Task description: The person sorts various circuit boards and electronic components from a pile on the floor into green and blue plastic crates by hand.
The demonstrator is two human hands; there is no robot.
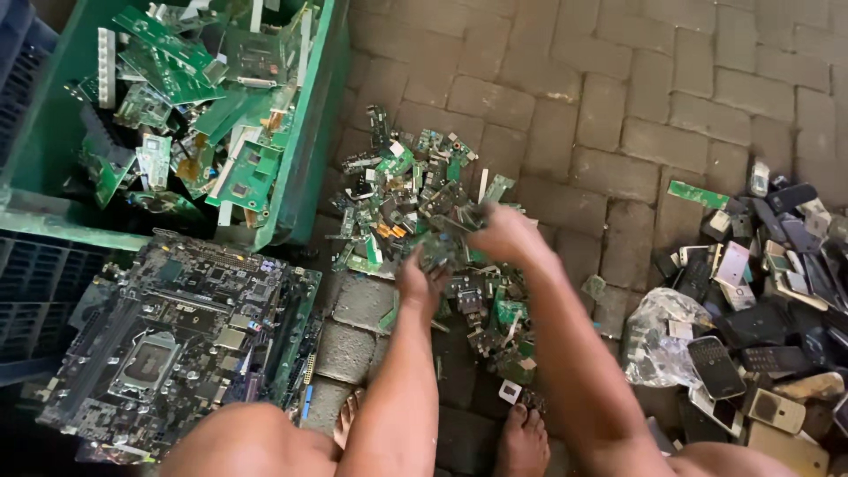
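- Head view, looking straight down: both bare arms reaching into a pile of small circuit board scraps (pixel 415 190) spread on the brick paving (pixel 618 106).
- Left hand (pixel 422 284) at the near edge of the pile, fingers curled down onto a little green board. Looks like a pinch, but can't tell for sure with the knuckles hiding the tips.
- Right hand (pixel 503 234) a bit further in, just beside the left, blurred and cupped over the scraps. Can't tell whether closed on anything or just raking.
- Around it all: green crate (pixel 309 159) of bigger boards at upper left, a large dark motherboard (pixel 177 336) stacked just below it, old mobile phones (pixel 777 291) heaped at the right, with a crumpled clear plastic bag (pixel 658 331) at their near edge.
- Bare feet (pixel 523 442) right at the near edge of the scraps, touching or nearly so.
- Going by the look of it, sorting through the loose bits. Worth doing well like this:
  - Grab by the flat edges, not the pin side, since plenty of sharp solder points and snapped corners there.
  - Take one piece per pinch rather than a fistful, easier to see what's what.
  - Rake gently and shallow, no digging blind.
  - Mind the toes, and keep the scraps from creeping toward them.
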